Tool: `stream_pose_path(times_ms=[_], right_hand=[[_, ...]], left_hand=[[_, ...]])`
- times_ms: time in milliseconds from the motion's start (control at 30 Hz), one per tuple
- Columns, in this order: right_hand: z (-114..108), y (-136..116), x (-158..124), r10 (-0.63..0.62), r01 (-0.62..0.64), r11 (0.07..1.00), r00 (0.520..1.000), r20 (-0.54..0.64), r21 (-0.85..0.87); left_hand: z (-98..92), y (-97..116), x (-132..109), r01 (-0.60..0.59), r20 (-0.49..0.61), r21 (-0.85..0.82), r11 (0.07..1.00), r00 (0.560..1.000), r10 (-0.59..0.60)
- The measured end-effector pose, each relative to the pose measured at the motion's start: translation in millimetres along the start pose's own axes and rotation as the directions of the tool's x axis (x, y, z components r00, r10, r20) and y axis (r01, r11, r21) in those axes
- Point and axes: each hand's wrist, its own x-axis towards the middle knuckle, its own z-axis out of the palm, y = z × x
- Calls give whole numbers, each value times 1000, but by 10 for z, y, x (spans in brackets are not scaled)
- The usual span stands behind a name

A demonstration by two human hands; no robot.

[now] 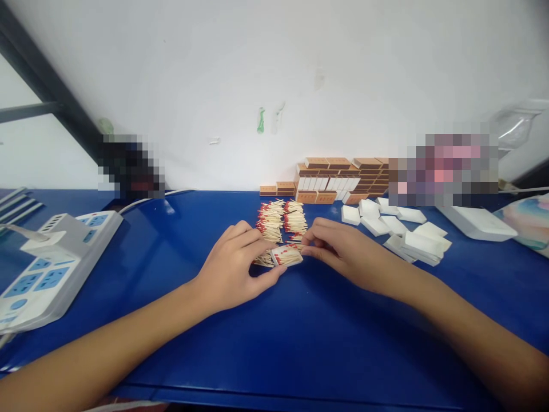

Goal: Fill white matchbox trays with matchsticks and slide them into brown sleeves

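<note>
A small white tray of red-tipped matches [286,255] lies on the blue table [300,332] between my hands. My left hand [235,266] curls round its left side, thumb under the near edge and fingers over the far edge. My right hand [338,249] pinches the tray's right end with its fingertips. Just behind the tray lies a loose pile of matches [281,220], red heads mostly to the left.
Several empty white trays [403,232] lie at the right. Brown matchbox sleeves [338,180] are stacked against the white wall. A white and blue power strip [47,257] lies at the left. A flat white box [476,222] sits at the far right.
</note>
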Motion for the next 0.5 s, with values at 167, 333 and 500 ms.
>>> stream_pose_path(times_ms=[167, 333, 500], right_hand=[[-36, 107, -32, -15, 15, 997, 1000, 1, -76], [-78, 75, -29, 16, -15, 999, 1000, 17, -36], [-91, -33, -14, 43, -52, 993, 995, 91, 106]], left_hand=[[-4, -6, 0, 5, -12, -6, 1000, 1000, -5], [2, -15, -10, 2, -3, -17, 1000, 1000, -2], [15, -4, -18, -42, 54, -38, 998, 998, 44]])
